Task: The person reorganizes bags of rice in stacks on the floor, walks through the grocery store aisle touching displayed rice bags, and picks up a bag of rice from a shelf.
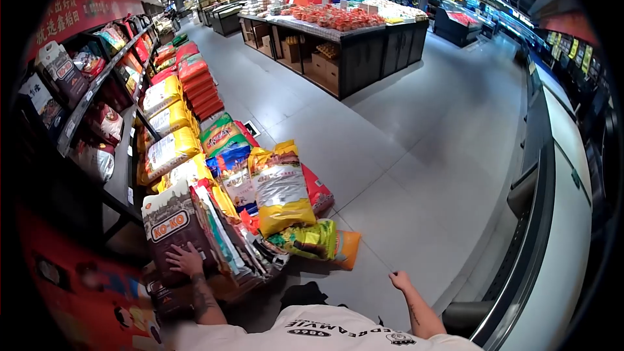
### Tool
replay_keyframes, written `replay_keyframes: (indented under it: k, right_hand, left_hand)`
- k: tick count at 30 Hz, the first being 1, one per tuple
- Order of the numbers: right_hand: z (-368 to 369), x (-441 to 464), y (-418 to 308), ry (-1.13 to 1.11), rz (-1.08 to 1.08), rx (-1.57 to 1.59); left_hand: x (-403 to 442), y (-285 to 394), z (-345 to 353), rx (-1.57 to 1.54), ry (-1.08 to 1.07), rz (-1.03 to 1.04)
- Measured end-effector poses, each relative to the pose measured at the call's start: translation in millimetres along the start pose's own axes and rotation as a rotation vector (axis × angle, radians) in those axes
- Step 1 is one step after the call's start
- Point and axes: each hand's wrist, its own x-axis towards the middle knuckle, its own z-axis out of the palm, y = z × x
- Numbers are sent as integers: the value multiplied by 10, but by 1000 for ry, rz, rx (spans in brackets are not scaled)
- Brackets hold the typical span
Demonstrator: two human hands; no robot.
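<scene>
Brown bag (174,213) — left hand (186,260) spread on it, likely steadying; right hand (400,279) curled — lifting likely needs both.

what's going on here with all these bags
A person has the left hand spread on the front of the KO-KO bag, beside a row of thin packs. The right hand is out to the side above the floor, with nothing visible in it. A yellow and silver bag stands among other bags past the packs, and more bags fill the shelves to the left.
</scene>
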Motion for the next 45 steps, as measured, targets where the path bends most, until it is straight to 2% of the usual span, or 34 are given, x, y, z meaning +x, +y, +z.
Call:
replay_keyframes:
  k: [3, 6, 8, 10, 12, 14, 16, 18, 19, 20, 21, 22, 23, 25, 27, 28, 30, 32, 33, 34, 35, 36, 37, 38, 40, 42, 43, 44, 45]
  right_hand:
    - [-279, 333, 1, 177, -5, 119]
    - [-395, 503, -104, 136, -25, 141]
    - [-313, 728, 72, 8, -14, 134]
    - [-227, 949, 424, -100, 66, 145]
    - [-358, 1024, 684, -185, 196, 167]
    - [-710, 1035, 737, -305, 421, 225]
    - [-1102, 1247, 787, -301, 447, 175]
    - [-1464, 1578, 874, -229, 505, 204]
    - [-1574, 1773, 910, -190, 540, 250]
    - [-1646, 1972, 870, -155, 550, 315]
    - [-1783, 2194, 797, -115, 557, 377]
    - [-1915, 2428, 769, -70, 560, 437]
    - [-2011, 2686, 703, -99, 512, 425]
    - [-2122, 3298, 605, -171, 415, 375]
    - [-2231, 3863, 555, -192, 164, 67]
    - [-2458, 4244, 393, -186, 14, -75]
    - [-2926, 4870, 114, -476, 162, -256]
    - [-3400, 5547, -70, -461, 129, -216]
    - [-3636, 5971, -160, -426, 50, -278]
    - [-3881, 6352, -219, -230, -110, -316]
    - [-4039, 6822, -205, -57, -205, -337]
    - [-4424, 7005, -560, 71, -226, -281]
    - [-4718, 7298, -802, 32, -186, -124]
    - [-4932, 7532, -1078, 148, -202, -126]
    - [-5224, 7937, -1609, 207, -240, -36]
    - [-5319, 8170, -2111, 109, -219, 102]
    - [-5300, 8254, -2325, 63, -202, 167]
    - [-5223, 8295, -2525, 44, -259, 90]
    - [-5135, 8352, -2711, 32, -319, 19]
  left_hand:
    - [48, 342, -35, 40, -34, -67]
    - [95, 712, -107, 101, -17, -108]
    - [151, 928, -75, 173, 60, -110]
    - [211, 1213, -55, 210, 112, -150]
    - [176, 1609, -42, 189, 126, -89]
    - [-15, 2333, -279, 329, -20, 72]
    - [-244, 3011, 343, -61, -95, 360]
    - [-700, 3836, 860, -589, -418, 535]
    - [-1172, 4252, 786, -518, -345, 683]
    - [-1481, 4664, 563, -238, -587, 1073]
    - [-1967, 4969, 1167, -530, -421, 1049]
    - [-2275, 5355, 457, -639, -863, 1003]
    - [-2651, 5593, 548, -851, -890, 1088]
    - [-3335, 5867, 560, -778, -928, 1309]
    - [-3699, 5999, 387, -697, -1167, 1383]
    - [-3802, 6171, 467, -659, -1243, 1295]
    - [-3796, 5930, 557, -508, -1425, 1097]
    - [-3535, 5989, 471, -256, -1486, 876]
    - [-3368, 5998, 703, -311, -1366, 767]
    - [-3271, 5884, 964, -356, -1255, 650]
    - [-3124, 5974, 865, -358, -1069, 503]
    - [-2893, 6153, 456, -405, -1039, 354]
    - [-2709, 6305, 185, -641, -1044, 239]
    - [-2667, 6287, 517, -699, -889, 156]
    - [-2563, 6463, 580, -645, -890, 78]
    - [-2651, 6671, 734, -676, -900, 26]
    - [-2759, 6768, 878, -654, -914, 70]
    - [-2833, 6883, 1029, -637, -925, 121]
    - [-2851, 7051, 1069, -482, -1075, 236]
